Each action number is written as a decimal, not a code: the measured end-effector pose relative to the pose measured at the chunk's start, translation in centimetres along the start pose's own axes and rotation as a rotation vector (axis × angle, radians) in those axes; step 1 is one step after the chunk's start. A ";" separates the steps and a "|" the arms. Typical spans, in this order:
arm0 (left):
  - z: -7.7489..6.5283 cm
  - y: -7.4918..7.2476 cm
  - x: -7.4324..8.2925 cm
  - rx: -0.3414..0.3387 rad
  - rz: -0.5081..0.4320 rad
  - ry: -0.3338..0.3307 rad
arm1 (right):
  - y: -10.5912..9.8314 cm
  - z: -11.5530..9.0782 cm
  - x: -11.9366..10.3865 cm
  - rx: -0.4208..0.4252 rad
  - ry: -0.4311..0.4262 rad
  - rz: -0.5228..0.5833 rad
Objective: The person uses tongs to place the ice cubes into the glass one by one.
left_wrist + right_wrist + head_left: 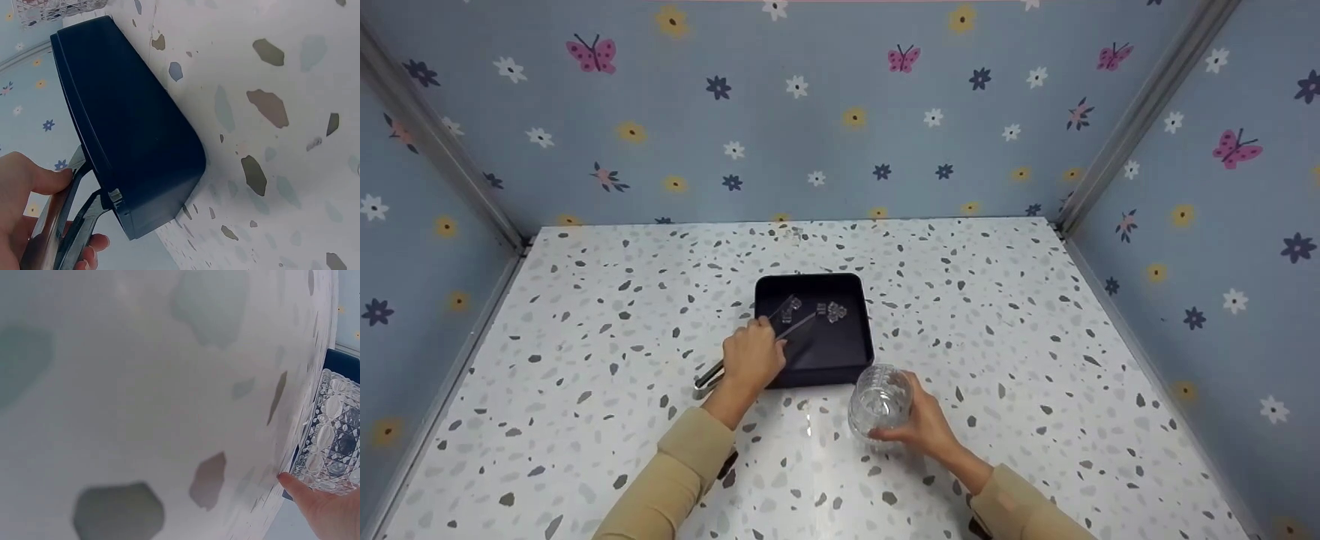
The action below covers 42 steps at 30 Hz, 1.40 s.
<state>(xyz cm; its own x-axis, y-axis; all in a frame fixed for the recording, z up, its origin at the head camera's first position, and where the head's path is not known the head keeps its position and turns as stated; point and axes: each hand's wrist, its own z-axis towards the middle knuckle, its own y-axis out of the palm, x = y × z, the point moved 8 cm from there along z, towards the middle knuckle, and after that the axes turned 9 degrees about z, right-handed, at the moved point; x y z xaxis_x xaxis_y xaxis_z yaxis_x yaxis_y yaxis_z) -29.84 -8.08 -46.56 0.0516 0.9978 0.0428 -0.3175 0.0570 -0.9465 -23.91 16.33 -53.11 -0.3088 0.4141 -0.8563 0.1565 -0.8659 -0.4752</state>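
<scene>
My left hand (pixel 751 356) grips a pair of metal tongs (pixel 53 222) over the near left side of a dark square tray (pixel 840 349). The two arms of the tongs reach down into the tray, their tips spread apart. Several clear pieces that look like ice cubes (pixel 837 312) lie in there, some of them right by the tips. To the near right of the tray, my right hand (pixel 924 421) holds a clear glass (pixel 877 401) with a cut pattern (pixel 332 433), thumb and fingers around its side. The glass's mouth faces up toward the head camera.
A white speckled tabletop (pixel 982 322) spreads around the tray. Blue panels with flowers and butterflies (pixel 780 112) stand at the back and on both sides, joined by grey metal posts (pixel 1147 105).
</scene>
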 end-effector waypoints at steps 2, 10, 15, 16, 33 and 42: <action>0.2 0.3 -0.1 -0.013 -0.001 -0.005 | 0.0 0.0 0.0 0.000 -0.002 0.001; 0.7 1.1 -0.1 -0.040 0.028 -0.014 | 0.1 0.0 0.1 0.003 0.002 0.011; 0.9 1.3 -0.1 -0.049 0.014 -0.023 | 0.0 0.0 0.0 0.001 0.006 0.019; 1.0 1.4 -0.1 -0.052 0.012 -0.027 | 0.0 0.0 0.0 0.001 0.003 0.024; 1.4 1.8 0.0 -0.059 0.018 -0.020 | 0.0 0.0 0.2 -0.007 0.034 0.005; 1.5 1.9 0.1 -0.044 0.021 0.003 | 0.1 0.0 0.2 -0.013 0.039 0.017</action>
<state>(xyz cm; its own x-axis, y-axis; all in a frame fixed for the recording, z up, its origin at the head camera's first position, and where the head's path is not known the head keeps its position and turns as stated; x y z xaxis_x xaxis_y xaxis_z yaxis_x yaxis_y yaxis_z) -31.86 -7.83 -47.89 0.0486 0.9986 0.0220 -0.2770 0.0346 -0.9602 -23.95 16.34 -53.32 -0.2692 0.4105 -0.8712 0.1731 -0.8693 -0.4630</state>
